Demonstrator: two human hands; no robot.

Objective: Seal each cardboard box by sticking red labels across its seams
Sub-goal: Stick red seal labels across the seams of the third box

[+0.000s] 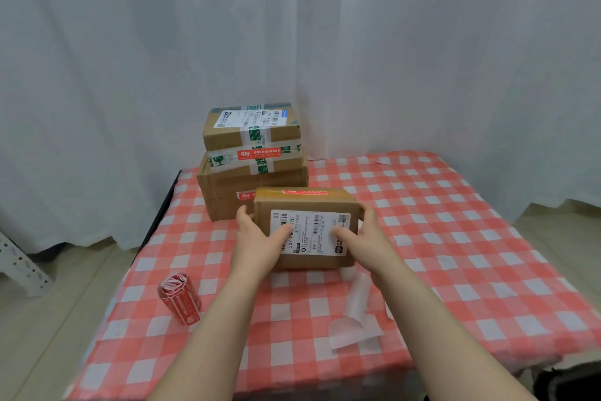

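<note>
A small cardboard box (309, 204) sits in the middle of the table, just in front of a stack of two other boxes, held between both hands and tipped so its broad face looks up toward the camera. That face carries a white shipping label (312, 233) with barcodes, and a red label (304, 192) runs along the box's top side. The left hand (257, 235) grips the box's left edge, thumb lying across the shipping label and fingers curled round the side. The right hand (364, 231) grips the right edge the same way, thumb on the label, fingers wrapped over the far corner. Whether the box's lower edge rests on the cloth cannot be told. Behind it, a larger box (227, 186) bears a red sticker low on its front, partly hidden, and an upper box (252, 131) wrapped in green-printed tape rests on top of it. A roll of red labels (180, 298) lies on the near left of the red-and-white checked tablecloth (455, 238); curled strips of white backing paper (353, 313) lie on the near right. A white curtain (422, 43) hangs behind.
</note>
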